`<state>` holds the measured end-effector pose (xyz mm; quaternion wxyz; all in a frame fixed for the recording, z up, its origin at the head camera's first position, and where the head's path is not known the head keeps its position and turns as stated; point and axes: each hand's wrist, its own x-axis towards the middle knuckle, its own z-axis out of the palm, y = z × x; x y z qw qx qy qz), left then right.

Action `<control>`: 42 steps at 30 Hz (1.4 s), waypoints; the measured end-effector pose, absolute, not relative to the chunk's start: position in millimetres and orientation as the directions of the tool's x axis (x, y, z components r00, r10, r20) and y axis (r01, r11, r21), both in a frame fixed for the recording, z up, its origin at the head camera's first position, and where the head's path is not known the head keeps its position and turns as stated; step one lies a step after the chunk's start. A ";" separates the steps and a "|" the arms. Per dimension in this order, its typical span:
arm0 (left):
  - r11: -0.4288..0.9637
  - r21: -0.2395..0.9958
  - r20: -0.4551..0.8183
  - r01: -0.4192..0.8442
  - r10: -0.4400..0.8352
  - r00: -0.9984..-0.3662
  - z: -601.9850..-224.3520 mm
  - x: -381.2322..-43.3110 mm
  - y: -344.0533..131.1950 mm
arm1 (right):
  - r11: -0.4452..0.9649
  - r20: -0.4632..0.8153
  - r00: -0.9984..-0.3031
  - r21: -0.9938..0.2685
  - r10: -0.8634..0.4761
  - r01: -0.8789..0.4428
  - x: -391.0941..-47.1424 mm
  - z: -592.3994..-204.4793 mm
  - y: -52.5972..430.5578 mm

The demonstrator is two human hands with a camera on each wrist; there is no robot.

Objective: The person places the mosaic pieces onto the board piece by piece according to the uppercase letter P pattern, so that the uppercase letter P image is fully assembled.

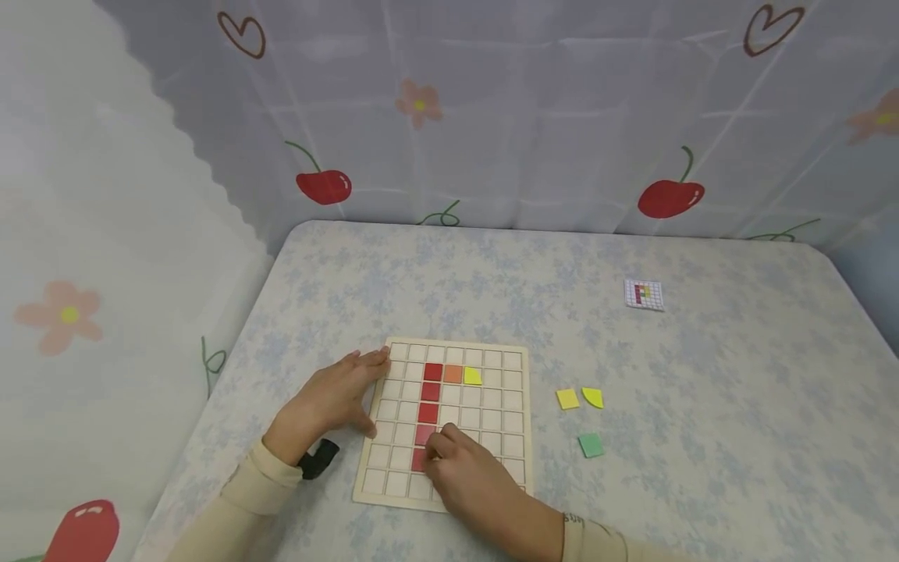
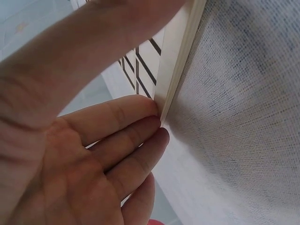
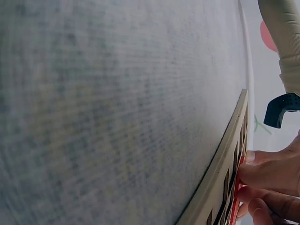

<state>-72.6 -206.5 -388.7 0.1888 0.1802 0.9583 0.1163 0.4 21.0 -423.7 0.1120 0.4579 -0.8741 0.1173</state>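
A pale wooden grid board (image 1: 449,345) lies flat on the table. Down one of its columns runs a line of red square tiles (image 1: 429,392), with an orange tile (image 1: 453,375) and a yellow tile (image 1: 473,376) to the right of the top one. My left hand (image 1: 337,394) rests along the board's left edge, thumb and fingers spread; the left wrist view shows its fingertips touching the side. My right hand (image 1: 477,480) has curled fingers on the lowest red tile (image 1: 418,460), pinching at its right side. That hand covers the board's lower right cells.
Right of the board lie a yellow-orange square tile (image 1: 567,399), a yellow rounded-corner tile (image 1: 593,397) and a green square tile (image 1: 591,445). Farther back is a small card (image 1: 644,294) printed with a coloured grid pattern. A patterned curtain (image 1: 520,117) hangs behind the table.
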 end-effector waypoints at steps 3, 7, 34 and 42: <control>0.912 0.286 -0.324 0.294 0.381 -0.866 -388.5 -73.1 -206.0 | 0.534 0.324 -0.537 -0.108 -0.779 -0.839 1.8 -426.1 24.1; 0.912 0.293 -0.327 0.288 0.379 -0.866 -390.2 -72.8 -205.5 | 0.527 0.330 -0.570 -0.216 -0.753 -0.822 6.1 -427.9 35.6; 0.913 0.258 -0.331 0.316 0.391 -0.859 -392.2 -72.4 -207.5 | 0.863 0.077 -0.932 -0.357 -0.353 -0.357 2.3 -417.1 194.7; 0.905 0.263 -0.314 0.335 0.408 -0.857 -393.9 -73.3 -206.1 | 0.843 0.133 -0.920 -0.371 -0.368 -0.391 4.0 -423.6 198.7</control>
